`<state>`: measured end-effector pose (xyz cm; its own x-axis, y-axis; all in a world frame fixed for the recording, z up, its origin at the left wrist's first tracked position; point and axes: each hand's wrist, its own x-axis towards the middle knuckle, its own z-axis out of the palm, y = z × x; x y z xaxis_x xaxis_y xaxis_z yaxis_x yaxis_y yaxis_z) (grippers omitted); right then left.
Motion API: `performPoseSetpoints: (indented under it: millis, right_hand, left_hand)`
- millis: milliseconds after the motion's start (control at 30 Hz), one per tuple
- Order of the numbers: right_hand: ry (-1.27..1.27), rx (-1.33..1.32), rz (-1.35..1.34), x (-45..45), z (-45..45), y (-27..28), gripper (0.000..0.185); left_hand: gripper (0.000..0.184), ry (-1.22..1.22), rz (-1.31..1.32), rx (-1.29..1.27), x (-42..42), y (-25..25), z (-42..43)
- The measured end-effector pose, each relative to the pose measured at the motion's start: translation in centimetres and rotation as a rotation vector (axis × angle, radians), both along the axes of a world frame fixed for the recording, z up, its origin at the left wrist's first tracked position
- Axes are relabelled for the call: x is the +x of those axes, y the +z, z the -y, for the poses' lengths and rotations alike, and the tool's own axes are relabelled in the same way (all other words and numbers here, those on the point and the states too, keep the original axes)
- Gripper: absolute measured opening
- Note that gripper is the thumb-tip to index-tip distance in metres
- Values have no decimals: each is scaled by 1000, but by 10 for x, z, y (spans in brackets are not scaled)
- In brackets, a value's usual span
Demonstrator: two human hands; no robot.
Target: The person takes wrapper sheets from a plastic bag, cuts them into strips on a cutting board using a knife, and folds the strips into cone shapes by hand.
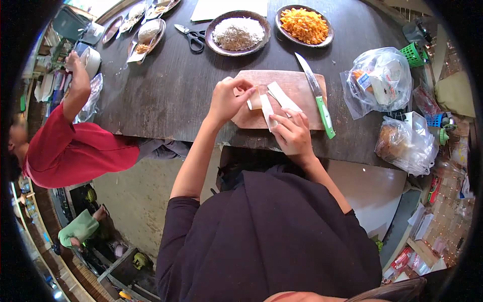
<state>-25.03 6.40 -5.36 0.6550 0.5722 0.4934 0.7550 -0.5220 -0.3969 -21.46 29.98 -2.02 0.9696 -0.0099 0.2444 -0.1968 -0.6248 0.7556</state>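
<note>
A wooden cutting board (314,100) lies at the table's front edge. My left hand (232,98) is over its left part, thumb and fingers pinched on a curled pale strip (254,100). My right hand (293,132) rests on the board's front part, its fingers bent over the lower end of a flat pale strip (267,108). Another pale piece (283,96) lies slanting just above my right fingers. A knife with a green handle (324,115) lies across the board's right side, its blade pointing away from me.
Behind the board are a plate of pale shreds (238,34), a plate of orange pieces (305,26) and black scissors (193,38). Plastic bags (381,83) lie at the right. A person in red (85,151) works at the left; another in green (80,226) is lower left.
</note>
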Motion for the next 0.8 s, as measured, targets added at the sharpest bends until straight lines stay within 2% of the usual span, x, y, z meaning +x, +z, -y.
performPoseSetpoints:
  millis: [167, 367, 433, 600, 700, 767, 800]
  right_hand:
    - [-8, -3, -14, -1, 0, -1, 9]
    - [-20, 7, -19, -2, -2, 1, 8]
    - [-18, 25, -18, -2, -2, 0, 9]
    - [-15, 55, -25, -3, -2, 4, 12]
    - [-13, 147, -45, -5, 0, 21, 15]
    - [-32, 328, -178, -3, 4, 34, 12]
    - [-13, 367, -156, 3, 5, 43, 11]
  left_hand:
    - [18, 20, -161, -121, 18, 3, -8]
    - [16, 47, -85, -137, 36, 11, -19]
    - [15, 88, 65, -144, 39, 21, -21]
    - [13, 188, 208, -120, 17, 49, -22]
    - [13, 154, 191, -41, -4, 58, -26]
    - [12, 105, 169, -85, -13, 61, -26]
    - [12, 78, 82, -94, -15, 62, -27]
